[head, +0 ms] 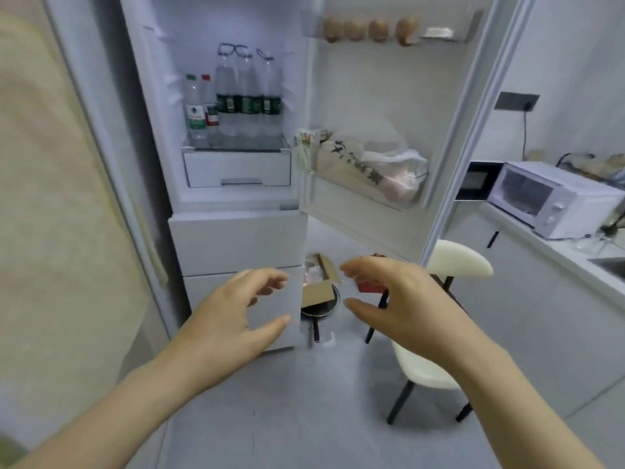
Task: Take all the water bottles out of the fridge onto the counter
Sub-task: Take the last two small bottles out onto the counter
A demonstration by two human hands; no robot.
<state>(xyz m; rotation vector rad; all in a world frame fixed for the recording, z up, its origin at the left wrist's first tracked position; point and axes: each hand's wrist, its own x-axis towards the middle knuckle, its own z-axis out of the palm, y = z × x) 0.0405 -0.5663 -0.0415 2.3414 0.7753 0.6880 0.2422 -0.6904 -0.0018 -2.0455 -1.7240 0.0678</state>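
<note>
The white fridge [236, 238] stands with its upper door [399, 106] swung open to the right. On the glass shelf [236, 147] stand three tall water bottles with dark green labels [248, 96]. Left of them are a smaller green-capped bottle [194, 106] and a red-capped bottle [210, 106]. My left hand [233, 313] and my right hand [402, 299] are stretched out below the shelf, in front of the lower drawers. Both have loosely spread, curved fingers and hold nothing. The white counter [554, 245] runs along the right.
Eggs [368, 30] sit in the top door rack; bags [368, 167] fill the lower rack. A cream chair [439, 319] stands right of the fridge, with a cardboard box [319, 282] and a black pan [319, 309] on the floor. A white oven [548, 198] is on the counter.
</note>
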